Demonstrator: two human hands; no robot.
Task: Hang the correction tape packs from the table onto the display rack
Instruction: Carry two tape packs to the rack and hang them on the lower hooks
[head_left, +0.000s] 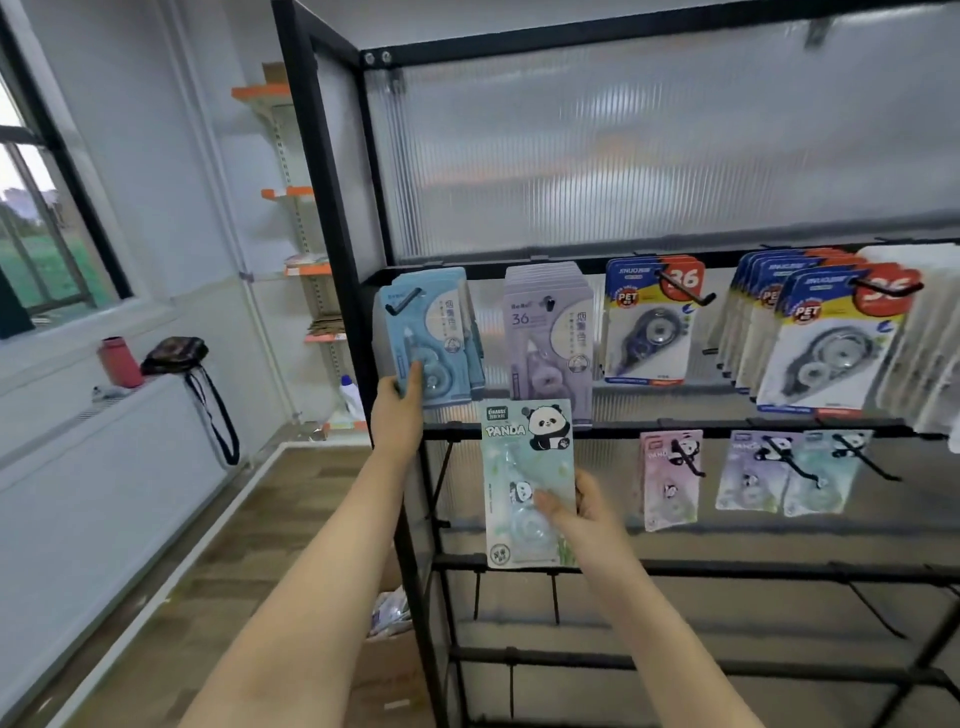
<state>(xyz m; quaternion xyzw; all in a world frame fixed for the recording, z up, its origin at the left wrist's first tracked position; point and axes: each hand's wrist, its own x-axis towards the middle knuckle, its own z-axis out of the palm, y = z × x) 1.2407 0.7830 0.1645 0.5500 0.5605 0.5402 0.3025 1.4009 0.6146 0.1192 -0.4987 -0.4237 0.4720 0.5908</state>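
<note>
My left hand (400, 410) grips the lower left corner of the blue correction tape packs (441, 332) that hang on the leftmost upper hook of the black display rack (332, 218). Thumb in front and fingers behind, my right hand (576, 512) holds a green panda correction tape pack (524, 457) upright before the second rail (675, 428). Purple packs (550, 338) hang just above it. Pink (667, 478), lilac (748, 467) and green panda packs (826, 473) hang on lower hooks to the right.
Blue-and-white packs marked 36 (649, 322) and a thick stack of the same (826, 338) fill the upper right hooks. Bare rails (727, 569) run below. A cardboard box (389, 654) lies on the floor left of the rack. A red bottle (120, 361) and black bag (176, 353) rest on the sill.
</note>
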